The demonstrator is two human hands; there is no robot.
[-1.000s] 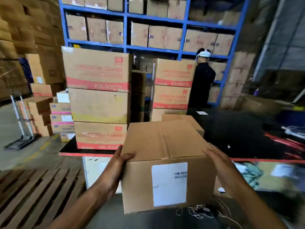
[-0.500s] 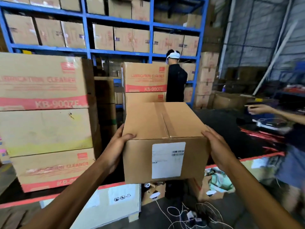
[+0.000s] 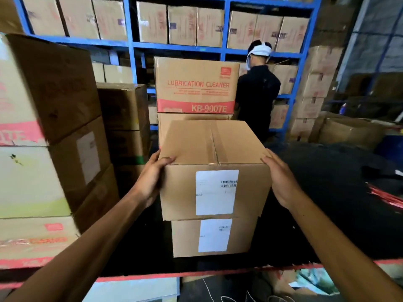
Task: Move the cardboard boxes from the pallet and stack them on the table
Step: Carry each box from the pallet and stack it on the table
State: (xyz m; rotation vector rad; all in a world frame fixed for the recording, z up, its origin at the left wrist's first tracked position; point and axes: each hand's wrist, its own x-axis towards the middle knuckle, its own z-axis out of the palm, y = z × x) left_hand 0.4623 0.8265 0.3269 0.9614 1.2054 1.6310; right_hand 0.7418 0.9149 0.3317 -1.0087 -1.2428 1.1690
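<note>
Directly ahead of you, a plain cardboard box (image 3: 212,171) sits between your two hands, resting on top of a second, similar box (image 3: 212,237) that stands on the dark tabletop (image 3: 327,214). Your left hand (image 3: 152,180) presses flat against the upper box's left side, thumb hooked over its top edge; your right hand (image 3: 280,182) presses flat against its right side, so both hands are gripping the box. Each box shows a white label on the face toward you, and a strip of tape runs along the upper box's top seam. Behind them stands a stack topped by a box printed "LUBRICATION CLEANER" (image 3: 196,83) in red. More large stacked boxes (image 3: 43,131) fill your left side. Farther back, a person in a black shirt (image 3: 257,99) faces tall blue shelving (image 3: 133,43) loaded with cartons. A red edge strip (image 3: 196,273) runs along the tabletop's near side.
</note>
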